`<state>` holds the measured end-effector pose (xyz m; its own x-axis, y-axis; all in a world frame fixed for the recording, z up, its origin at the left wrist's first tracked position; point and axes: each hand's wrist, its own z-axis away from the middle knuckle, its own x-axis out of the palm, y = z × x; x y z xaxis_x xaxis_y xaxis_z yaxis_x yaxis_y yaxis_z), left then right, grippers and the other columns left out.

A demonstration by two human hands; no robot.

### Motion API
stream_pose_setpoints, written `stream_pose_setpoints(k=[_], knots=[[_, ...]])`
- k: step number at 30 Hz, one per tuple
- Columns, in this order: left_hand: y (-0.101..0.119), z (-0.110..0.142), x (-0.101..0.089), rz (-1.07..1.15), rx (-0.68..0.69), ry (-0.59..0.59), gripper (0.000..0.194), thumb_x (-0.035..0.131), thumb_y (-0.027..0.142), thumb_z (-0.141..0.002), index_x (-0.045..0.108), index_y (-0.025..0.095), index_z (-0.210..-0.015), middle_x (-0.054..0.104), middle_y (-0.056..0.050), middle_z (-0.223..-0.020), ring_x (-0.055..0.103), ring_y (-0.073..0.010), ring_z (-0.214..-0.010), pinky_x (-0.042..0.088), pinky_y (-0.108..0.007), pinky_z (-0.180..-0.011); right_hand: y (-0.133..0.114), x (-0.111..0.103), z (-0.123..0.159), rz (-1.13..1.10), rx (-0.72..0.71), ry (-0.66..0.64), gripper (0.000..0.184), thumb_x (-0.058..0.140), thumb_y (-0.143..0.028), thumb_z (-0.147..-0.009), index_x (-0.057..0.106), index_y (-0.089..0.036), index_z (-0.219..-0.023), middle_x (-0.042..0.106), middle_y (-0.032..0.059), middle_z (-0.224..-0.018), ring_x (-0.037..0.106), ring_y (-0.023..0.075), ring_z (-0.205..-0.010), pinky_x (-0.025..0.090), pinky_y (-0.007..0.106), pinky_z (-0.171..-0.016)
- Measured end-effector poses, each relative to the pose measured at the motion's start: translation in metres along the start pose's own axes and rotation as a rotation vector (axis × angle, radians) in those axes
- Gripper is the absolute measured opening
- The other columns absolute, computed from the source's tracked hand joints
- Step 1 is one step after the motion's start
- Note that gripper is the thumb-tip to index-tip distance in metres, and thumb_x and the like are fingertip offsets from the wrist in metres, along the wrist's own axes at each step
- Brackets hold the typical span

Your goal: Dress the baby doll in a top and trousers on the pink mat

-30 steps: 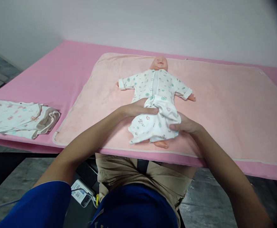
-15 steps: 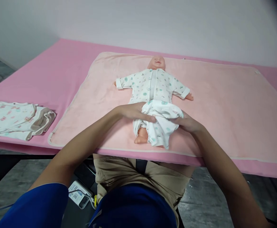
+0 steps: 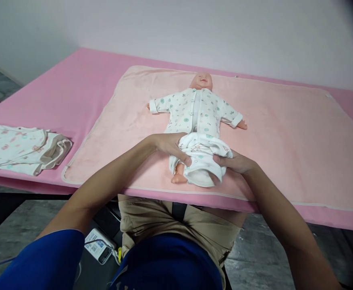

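A baby doll (image 3: 202,80) lies on its back, its head away from me. It wears a white printed jacket (image 3: 181,110) with turned-back cuffs; the front hangs partly apart. White printed baby pants (image 3: 205,151) are bunched over its lower body. One bare foot (image 3: 179,178) sticks out on the left; the other is hidden under the cloth. My left hand (image 3: 175,147) is closed on the left side of the pants, thumb on top. My right hand (image 3: 235,160) grips their right side. Between them a pant leg opening (image 3: 208,178) gapes toward me.
A peach blanket (image 3: 285,141) lies under the doll on a pink-covered table (image 3: 64,88). Folded printed baby clothes (image 3: 22,147) sit at the left edge. A white wall (image 3: 209,32) stands behind. Below the table, a white device (image 3: 100,245) with a cable lies beside my leg.
The pant leg hanging between my hands has been spread, so its opening now shows as a round gap. My right thumb has come over the top of the cloth.
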<state>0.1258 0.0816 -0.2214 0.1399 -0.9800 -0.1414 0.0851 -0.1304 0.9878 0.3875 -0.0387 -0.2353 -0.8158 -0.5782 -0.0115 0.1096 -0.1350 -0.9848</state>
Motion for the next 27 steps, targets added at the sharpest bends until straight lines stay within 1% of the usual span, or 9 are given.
stream_pose_setpoints(k=[5,7,9,12,16,18,20,23,27], knots=[[-0.005,-0.004,-0.003,-0.024,-0.02,-0.042,0.06,0.088,0.061,-0.081,0.081,0.018,-0.122,0.084,-0.012,-0.107,0.078,-0.0311,-0.112,0.066,-0.042,-0.098,-0.01,-0.011,-0.003,0.12,0.064,-0.373,0.049,0.085,-0.061,-0.088,0.075,-0.015,-0.101,0.076,0.0045,-0.091,0.07,0.0177,-0.082,0.062,0.029,-0.075],[0.0,-0.004,0.002,-0.033,-0.021,-0.021,0.061,0.085,0.063,-0.084,0.08,0.018,-0.124,0.084,-0.012,-0.11,0.078,-0.0306,-0.113,0.065,-0.042,-0.1,-0.015,-0.013,-0.003,0.134,0.024,-0.391,0.052,0.094,-0.057,-0.078,0.076,-0.016,-0.104,0.077,0.0038,-0.091,0.072,0.0196,-0.084,0.064,0.031,-0.076],[0.007,-0.001,0.011,-0.043,-0.001,0.026,0.061,0.084,0.062,-0.085,0.078,0.018,-0.127,0.083,-0.012,-0.112,0.077,-0.03,-0.115,0.062,-0.043,-0.104,-0.02,-0.008,0.002,0.155,-0.032,-0.198,0.061,0.097,-0.054,-0.075,0.076,-0.018,-0.12,0.08,0.0064,-0.105,0.075,0.0237,-0.098,0.065,0.036,-0.087],[0.013,0.006,0.027,-0.155,0.016,0.118,0.057,0.088,0.052,-0.081,0.075,0.02,-0.127,0.081,-0.009,-0.112,0.073,-0.0286,-0.118,0.056,-0.044,-0.111,-0.023,0.023,0.017,0.228,-0.058,0.25,0.063,0.089,-0.052,-0.085,0.073,-0.019,-0.136,0.079,0.0114,-0.129,0.074,0.0297,-0.118,0.061,0.046,-0.105],[0.012,0.011,0.045,-0.349,-0.038,0.193,0.036,0.077,0.048,-0.088,0.073,0.017,-0.106,0.076,-0.007,-0.103,0.071,-0.0247,-0.101,0.057,-0.038,-0.094,-0.009,0.104,0.04,0.339,-0.075,0.733,0.047,0.078,-0.047,-0.092,0.076,-0.016,-0.128,0.081,0.012,-0.121,0.076,0.0319,-0.107,0.062,0.045,-0.096],[0.012,0.009,0.052,-0.454,-0.059,0.158,0.03,0.064,0.047,-0.094,0.069,0.018,-0.091,0.071,-0.006,-0.095,0.067,-0.0219,-0.09,0.054,-0.035,-0.085,0.007,0.145,0.046,0.3,-0.064,0.864,0.044,0.071,-0.048,-0.097,0.074,-0.018,-0.129,0.081,0.0114,-0.12,0.076,0.0316,-0.106,0.062,0.043,-0.093],[0.016,0.005,0.06,-0.609,-0.068,0.121,0.028,0.057,0.044,-0.096,0.063,0.02,-0.084,0.068,-0.004,-0.091,0.064,-0.0212,-0.089,0.051,-0.036,-0.09,0.024,0.174,0.049,0.265,-0.053,0.988,0.044,0.067,-0.048,-0.099,0.072,-0.02,-0.132,0.08,0.0114,-0.124,0.075,0.0309,-0.11,0.061,0.041,-0.094],[0.023,0.001,0.071,-0.828,-0.104,0.092,0.019,0.058,0.04,-0.092,0.06,0.021,-0.091,0.067,-0.004,-0.093,0.062,-0.0245,-0.096,0.044,-0.042,-0.106,0.045,0.189,0.052,0.295,0.022,1.189,0.035,0.066,-0.045,-0.097,0.072,-0.022,-0.123,0.079,0.0099,-0.112,0.073,0.0297,-0.099,0.06,0.041,-0.088],[0.026,0.0,0.085,-0.923,-0.166,0.113,0.031,0.06,0.043,-0.088,0.054,0.021,-0.108,0.067,-0.007,-0.104,0.062,-0.0296,-0.106,0.039,-0.046,-0.11,0.056,0.18,0.057,0.538,-0.011,1.355,0.019,0.066,-0.037,-0.093,0.07,-0.021,-0.104,0.072,0.0129,-0.106,0.068,0.0305,-0.1,0.058,0.044,-0.095]])
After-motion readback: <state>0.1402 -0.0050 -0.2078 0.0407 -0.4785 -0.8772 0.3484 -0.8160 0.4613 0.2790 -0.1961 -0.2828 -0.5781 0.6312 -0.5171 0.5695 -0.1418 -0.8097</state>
